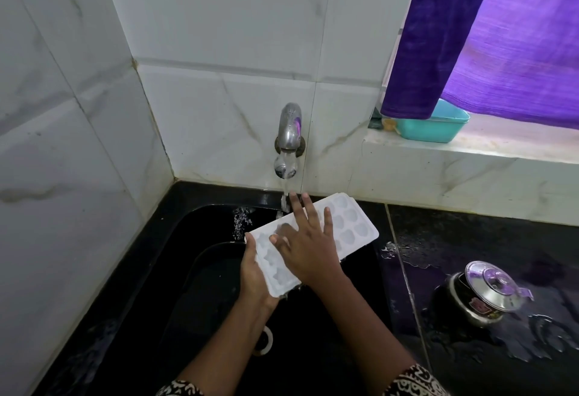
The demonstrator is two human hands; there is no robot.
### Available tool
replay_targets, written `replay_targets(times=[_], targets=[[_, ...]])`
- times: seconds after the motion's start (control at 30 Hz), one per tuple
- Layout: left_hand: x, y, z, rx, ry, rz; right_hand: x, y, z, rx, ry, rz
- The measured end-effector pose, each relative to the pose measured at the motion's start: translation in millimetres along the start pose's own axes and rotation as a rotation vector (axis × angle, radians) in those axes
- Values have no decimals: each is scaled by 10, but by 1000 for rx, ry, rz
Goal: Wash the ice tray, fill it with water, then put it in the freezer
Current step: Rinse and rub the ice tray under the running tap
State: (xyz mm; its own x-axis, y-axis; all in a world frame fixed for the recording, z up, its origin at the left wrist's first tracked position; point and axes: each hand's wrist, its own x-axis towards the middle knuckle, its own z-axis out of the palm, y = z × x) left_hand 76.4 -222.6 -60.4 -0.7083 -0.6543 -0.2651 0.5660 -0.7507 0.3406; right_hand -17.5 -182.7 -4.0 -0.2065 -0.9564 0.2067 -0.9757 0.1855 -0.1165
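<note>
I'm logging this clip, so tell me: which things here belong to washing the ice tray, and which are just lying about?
In the job: ice tray, held by the left hand, right hand flat on it; running tap; black sink.
Lying about: lidded pot on the counter; teal tub on the ledge; purple curtain.

White ice tray (pixel 354 223) (cavities up) tilted under running water.
</note>
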Motion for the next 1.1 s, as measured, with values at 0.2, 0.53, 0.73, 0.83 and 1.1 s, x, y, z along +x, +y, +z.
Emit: replay_targets(times=[0.2,0.53,0.73,0.83,1.1], targets=[[4,66,54,27,-50,10,-17,33,-25,44,-17,11],[6,51,1,0,-73,34,-22,35,-5,18,-22,6],[37,64,55,-21,-73,8,-56,-62,11,11,-7,-1],[21,55,46,-6,-48,6,-21,65,-40,-3,-21,4],[23,78,52,8,-46,13,-49,42,-57,121,-122,-10]])
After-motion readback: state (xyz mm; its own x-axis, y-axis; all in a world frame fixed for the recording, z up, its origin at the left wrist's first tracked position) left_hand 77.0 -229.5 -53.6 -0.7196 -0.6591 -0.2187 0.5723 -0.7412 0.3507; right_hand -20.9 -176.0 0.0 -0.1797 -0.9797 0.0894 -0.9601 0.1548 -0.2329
